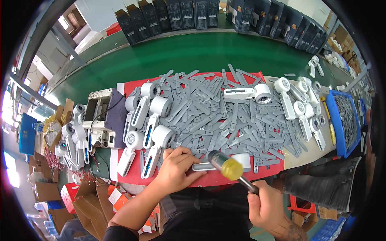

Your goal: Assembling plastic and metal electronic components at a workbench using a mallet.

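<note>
My right hand grips the metal shaft of a mallet with a yellow and black head. The mallet head hangs over a white handheld fan, hiding the middle of it. That fan lies on its side near the front edge of the red mat, with a grey strip along its handle. My left hand is closed around the handle's left end, thumb in front and fingers curled behind. Loose grey plastic strips are heaped just beyond both hands.
More white handheld fans lie left of the heap, with others at the right. A grey metal fixture stands at the left. A blue bin of strips sits far right. Dark boxes line the green table's back. Another person's leg is at right.
</note>
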The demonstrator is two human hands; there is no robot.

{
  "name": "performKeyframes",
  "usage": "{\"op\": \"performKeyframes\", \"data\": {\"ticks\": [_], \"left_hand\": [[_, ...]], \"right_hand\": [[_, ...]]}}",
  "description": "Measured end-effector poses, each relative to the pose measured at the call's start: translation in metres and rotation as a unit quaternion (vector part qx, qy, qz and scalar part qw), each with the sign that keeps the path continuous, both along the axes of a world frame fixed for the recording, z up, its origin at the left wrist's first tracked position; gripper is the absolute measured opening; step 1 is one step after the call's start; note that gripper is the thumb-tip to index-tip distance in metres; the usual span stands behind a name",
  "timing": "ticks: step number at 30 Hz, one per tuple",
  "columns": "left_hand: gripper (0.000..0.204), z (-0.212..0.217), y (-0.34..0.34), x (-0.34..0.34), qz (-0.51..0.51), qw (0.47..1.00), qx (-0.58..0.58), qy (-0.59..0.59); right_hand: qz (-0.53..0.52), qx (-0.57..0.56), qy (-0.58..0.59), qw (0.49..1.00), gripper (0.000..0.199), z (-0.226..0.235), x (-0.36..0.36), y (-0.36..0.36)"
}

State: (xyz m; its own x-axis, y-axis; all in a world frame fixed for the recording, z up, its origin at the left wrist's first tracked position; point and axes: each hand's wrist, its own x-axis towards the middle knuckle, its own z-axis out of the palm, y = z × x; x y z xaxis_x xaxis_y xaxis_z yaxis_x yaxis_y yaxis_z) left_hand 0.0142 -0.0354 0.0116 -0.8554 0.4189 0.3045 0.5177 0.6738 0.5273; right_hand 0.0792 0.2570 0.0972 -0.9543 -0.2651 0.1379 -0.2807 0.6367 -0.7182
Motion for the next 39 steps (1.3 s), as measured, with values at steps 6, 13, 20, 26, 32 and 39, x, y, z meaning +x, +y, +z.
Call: {"op": "performKeyframes", "data": {"ticks": [6, 13, 20, 26, 32, 39], "left_hand": [[0.058, -0.008, 0.004, 0.003, 0.028, 0.998, 0.060, -0.006], [0.073, -0.016, -0.002, 0.006, 0.052, 0.997, 0.056, -0.003], [0.026, 0.017, 0.013, 0.001, -0.009, 1.000, -0.029, 0.007], [0.031, 0.068, 0.000, -0.029, 0.003, 0.992, 0.111, -0.054], [0.033, 0.042, -0.040, -0.188, 0.193, 0.964, 0.175, -0.060], [0.035, 0.024, -0.032, -0.297, 0.295, 0.955, 0.039, 0.010]], "right_hand": [[0.046, 0.170, -0.085, 0.981, 0.028, -0.016, -0.007, 0.003], [0.086, 0.190, -0.119, 0.971, 0.029, -0.028, -0.009, -0.018], [-0.121, 0.027, 0.017, 0.992, 0.026, -0.009, -0.030, 0.047], [-0.359, 0.084, 0.173, 0.913, 0.031, -0.095, -0.087, 0.197], [-0.494, 0.090, 0.185, 0.845, 0.026, -0.132, -0.107, 0.236], [-0.489, 0.084, 0.217, 0.840, 0.019, -0.137, -0.107, 0.239]]}}
